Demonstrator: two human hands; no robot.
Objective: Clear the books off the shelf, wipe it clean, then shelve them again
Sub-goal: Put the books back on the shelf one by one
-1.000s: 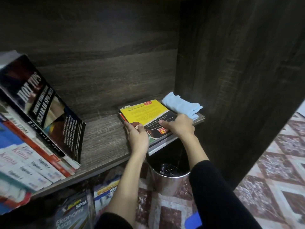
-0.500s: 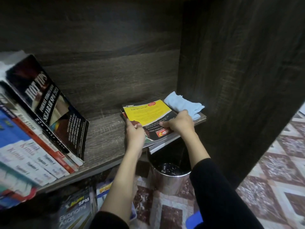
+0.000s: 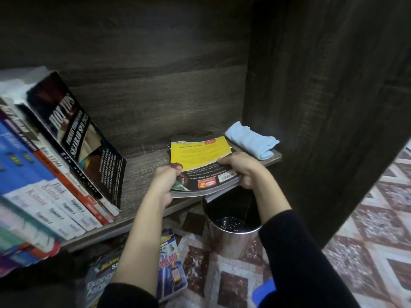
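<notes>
Left hand (image 3: 165, 177) and right hand (image 3: 244, 172) each gripped a near corner of the yellow-covered book stack (image 3: 200, 152), thumbs on top, probably to keep the floppy paperbacks together. Stack was at the shelf's (image 3: 142, 174) right end, overhanging the front edge. Blue cloth (image 3: 251, 141) lay just behind, presumably staged for wiping.

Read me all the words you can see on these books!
"HOT TIPS": leaning black paperback book.
"Kimia": white-and-blue book spine.
"Tingkatan 4": white book spine beside it.
"MELAYU": blue book on the floor.
"Ekono" (rest hidden): dark grey book on the floor.
Yellow-and-black paperback book, held by left hand and right hand: print too small to read.
Other spines: too blurred.
</notes>
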